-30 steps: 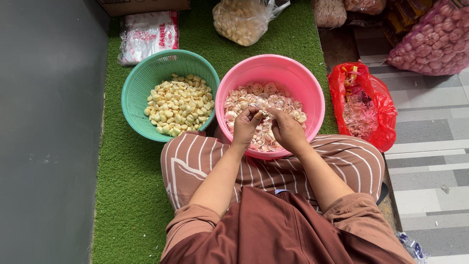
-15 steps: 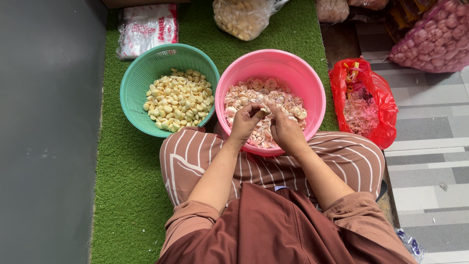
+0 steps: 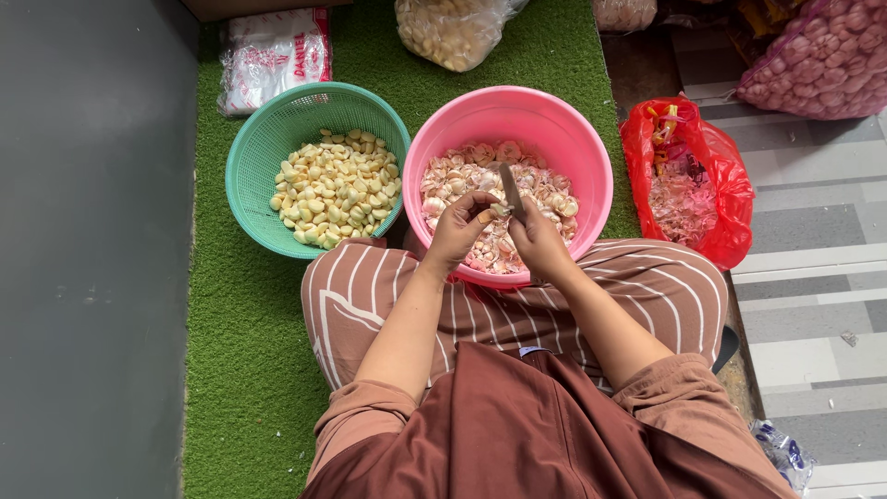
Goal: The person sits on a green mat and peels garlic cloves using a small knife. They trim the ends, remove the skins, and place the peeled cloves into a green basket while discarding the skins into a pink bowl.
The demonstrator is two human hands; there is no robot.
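**Garlic clove being peeled over the pink basin**

A single garlic clove [image 3: 487, 215] is pinched in the fingertips of the left hand [image 3: 459, 229], held above the pink basin [image 3: 591, 162] of unpeeled cloves and skins. A small knife [image 3: 510, 189] is gripped in the closed right hand [image 3: 539, 242], its blade pointing toward twelve o'clock, just beside the clove.

For a clean peel, the blade is best kept shallow under the skin, with the clove turned by the left fingertips rather than the knife pushed toward them. Both hands are best kept over the basin, so that skins drop inside.

At nine o'clock from the basin, a green basket [image 3: 254, 166] of peeled cloves stands on the green mat [image 3: 240, 370]. At three o'clock, a red bag [image 3: 716, 166] of skins lies open.
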